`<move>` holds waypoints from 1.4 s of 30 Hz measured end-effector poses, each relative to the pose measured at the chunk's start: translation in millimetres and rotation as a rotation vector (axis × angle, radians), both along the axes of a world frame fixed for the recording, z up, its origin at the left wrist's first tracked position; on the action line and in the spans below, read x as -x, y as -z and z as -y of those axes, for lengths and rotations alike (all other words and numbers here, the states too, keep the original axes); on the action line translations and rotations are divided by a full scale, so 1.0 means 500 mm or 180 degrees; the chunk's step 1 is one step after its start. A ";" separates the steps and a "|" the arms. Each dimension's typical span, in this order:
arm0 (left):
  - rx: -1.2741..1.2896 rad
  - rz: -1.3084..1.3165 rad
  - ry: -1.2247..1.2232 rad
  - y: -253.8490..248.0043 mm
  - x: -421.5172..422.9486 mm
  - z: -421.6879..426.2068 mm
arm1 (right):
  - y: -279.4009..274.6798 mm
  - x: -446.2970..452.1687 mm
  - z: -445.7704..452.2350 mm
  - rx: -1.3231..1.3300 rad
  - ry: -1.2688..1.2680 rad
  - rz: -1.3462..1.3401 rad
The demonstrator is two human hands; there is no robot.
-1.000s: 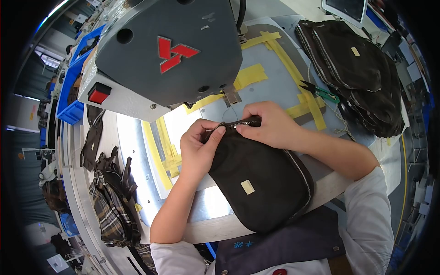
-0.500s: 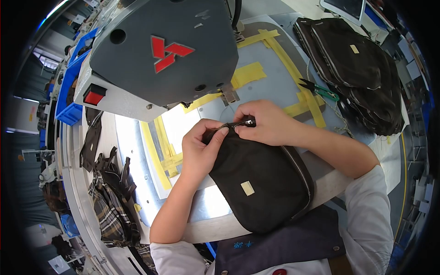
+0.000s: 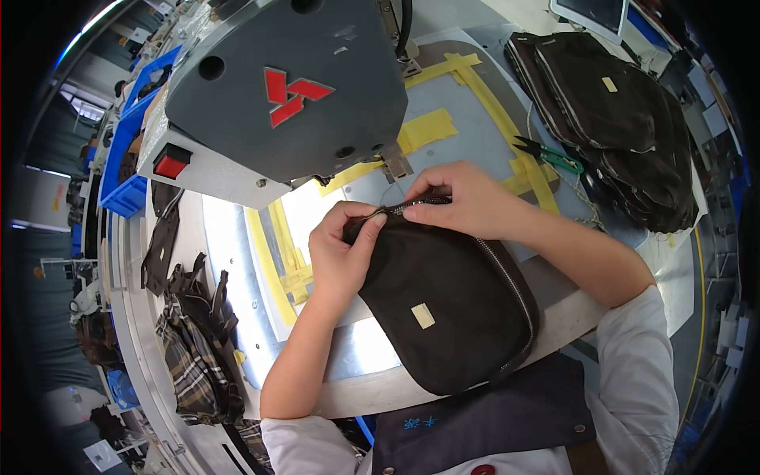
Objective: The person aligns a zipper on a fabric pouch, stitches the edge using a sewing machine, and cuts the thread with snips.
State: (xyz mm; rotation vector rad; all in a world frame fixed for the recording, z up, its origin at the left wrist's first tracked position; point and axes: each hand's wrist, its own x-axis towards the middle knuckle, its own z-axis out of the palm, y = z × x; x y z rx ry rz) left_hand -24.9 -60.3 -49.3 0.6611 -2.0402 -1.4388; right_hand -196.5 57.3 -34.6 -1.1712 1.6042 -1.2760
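Right hand edges away from left along the zipper

Since the frame half a second ago, the right hand (image 3: 467, 204) has shifted slightly farther from the left hand (image 3: 340, 245), and the bright metal piece by its fingers is now out of sight. The grey machine head (image 3: 293, 103) overhangs the desk (image 3: 356, 401), with a stack of bags (image 3: 617, 119) off to the right (green-handled snips (image 3: 562, 161) lie just beside it). The black bag (image 3: 451, 277) sits at the desk's near edge, directly in front of the person, its upper edge between both hands. Each hand's fingers are drawn narrow, pinching that edge where the zipper (image 3: 400, 209) runs. To do this well, I'd judge, keep the pull even between the two pinches, so the teeth run straight and the cloth doesn't pucker; let the desk carry the bag's weight, and keep loose folds out from under the thumbs. Smallest of all, a pale label (image 3: 423, 316) faces up, well apart from both hands.
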 end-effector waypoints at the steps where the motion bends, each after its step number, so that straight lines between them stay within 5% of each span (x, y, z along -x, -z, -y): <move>1: -0.0035 -0.0028 0.0009 0.001 -0.001 0.003 | -0.001 0.002 0.000 0.0013 0.0032 0.0036; 7: -0.0036 0.0050 0.0122 0.002 -0.005 0.001 | -0.001 -0.009 -0.006 -0.0498 0.0079 -0.0454; 14: -0.0004 0.0116 0.0186 -0.001 -0.003 -0.002 | 0.007 0.002 0.002 -0.0177 -0.0163 -0.0201; 26: 0.1598 -0.0450 0.0648 -0.011 -0.003 0.000 | -0.019 -0.015 -0.011 0.0389 -0.0094 -0.0957; 29: 0.1569 -0.0358 0.0552 -0.013 -0.002 -0.006 | -0.016 -0.018 -0.012 0.0417 -0.0061 -0.0998; 35: 0.0099 0.0020 0.0331 -0.009 -0.002 -0.013 | -0.019 -0.020 -0.012 0.0075 0.0030 -0.0357; 42: -0.0192 0.0087 0.0186 -0.001 0.002 -0.008 | 0.007 -0.011 0.000 -0.0013 0.0015 -0.0106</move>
